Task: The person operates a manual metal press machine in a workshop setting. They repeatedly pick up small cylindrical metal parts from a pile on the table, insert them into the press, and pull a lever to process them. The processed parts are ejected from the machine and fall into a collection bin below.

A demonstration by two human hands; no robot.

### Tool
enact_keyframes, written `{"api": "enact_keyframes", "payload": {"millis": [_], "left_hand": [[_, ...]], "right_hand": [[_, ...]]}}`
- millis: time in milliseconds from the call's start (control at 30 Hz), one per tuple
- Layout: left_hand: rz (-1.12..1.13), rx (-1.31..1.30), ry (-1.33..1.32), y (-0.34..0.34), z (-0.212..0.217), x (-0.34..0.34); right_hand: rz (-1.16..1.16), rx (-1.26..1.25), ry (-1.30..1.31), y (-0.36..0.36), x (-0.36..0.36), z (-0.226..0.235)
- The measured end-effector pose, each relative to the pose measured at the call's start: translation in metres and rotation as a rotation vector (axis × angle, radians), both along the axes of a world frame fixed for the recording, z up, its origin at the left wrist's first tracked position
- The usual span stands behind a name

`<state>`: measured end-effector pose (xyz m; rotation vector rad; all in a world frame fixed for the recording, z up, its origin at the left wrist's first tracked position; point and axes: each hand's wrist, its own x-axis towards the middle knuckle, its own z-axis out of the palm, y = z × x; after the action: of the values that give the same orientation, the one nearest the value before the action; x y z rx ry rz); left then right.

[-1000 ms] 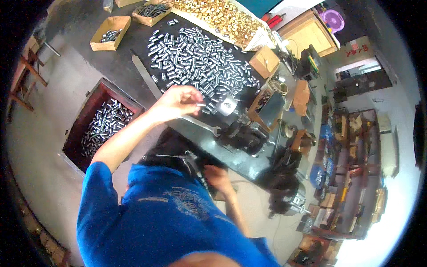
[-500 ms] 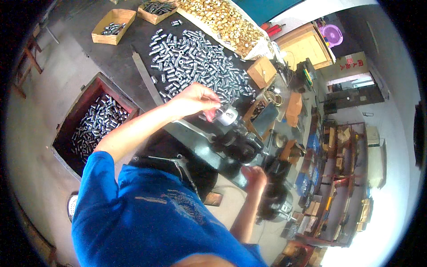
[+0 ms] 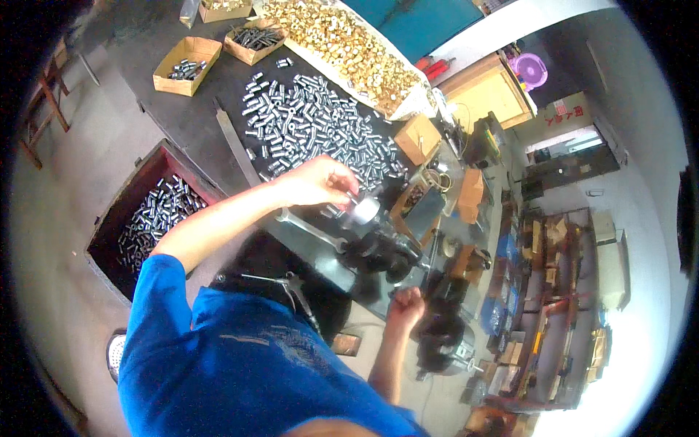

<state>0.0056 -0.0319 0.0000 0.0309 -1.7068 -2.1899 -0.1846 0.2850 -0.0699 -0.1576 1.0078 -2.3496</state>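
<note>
My left hand (image 3: 320, 182) is closed in a pinch at the end of a round silver chuck (image 3: 365, 211) on a dark bench machine (image 3: 382, 255). A small metal part (image 3: 352, 198) shows at its fingertips, mostly hidden. Lower and to the right, my right hand (image 3: 406, 307) is curled into a fist beside the machine; what it grips, if anything, is hidden. Beyond my left hand spreads a heap of short shiny metal cylinders (image 3: 313, 124) on the dark bench. An open-ended wrench (image 3: 313, 229) lies just below my left wrist.
A deep bin (image 3: 156, 149) of similar cylinders stands left of the bench. A flat metal bar (image 3: 234, 142) lies by the heap. Brass fittings (image 3: 349, 51), cardboard boxes (image 3: 419, 138) and a tray of dark pins (image 3: 255, 40) sit farther back. Shelves (image 3: 561, 291) line the right.
The view has shifted slightly. My right hand has moved down a little, its fingers now curled tighter. My left hand stays at the chuck.
</note>
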Motion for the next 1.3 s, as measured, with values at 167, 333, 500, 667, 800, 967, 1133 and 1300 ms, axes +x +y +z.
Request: {"api": "enact_keyframes", "payload": {"millis": [167,333,500,667,800,967,1133,1300], "left_hand": [[-0.028,0.034,-0.023,-0.003,0.002,0.0],[-0.023,0.038,-0.026,0.0,-0.002,-0.004],[0.029,-0.003,-0.049,0.004,0.006,-0.003],[0.086,-0.044,-0.046,0.002,-0.002,-0.001],[0.069,-0.005,-0.021,0.002,-0.004,-0.007],[0.091,0.017,-0.061,0.006,-0.001,0.001],[0.088,0.002,-0.061,0.007,-0.002,0.0],[0.125,-0.045,-0.044,0.009,0.001,0.0]], "right_hand": [[-0.038,0.02,0.239,0.001,0.004,0.053],[-0.175,-0.048,0.016,-0.041,-0.032,0.089],[-0.288,-0.022,-0.027,-0.082,-0.062,0.075],[-0.421,0.331,-0.051,-0.092,-0.038,0.03],[-0.276,0.348,-0.067,-0.034,-0.045,-0.023],[-0.003,0.111,0.102,-0.001,-0.001,0.027],[-0.013,0.071,0.314,-0.02,-0.019,0.082],[-0.13,0.077,0.233,-0.056,-0.058,0.085]]}}
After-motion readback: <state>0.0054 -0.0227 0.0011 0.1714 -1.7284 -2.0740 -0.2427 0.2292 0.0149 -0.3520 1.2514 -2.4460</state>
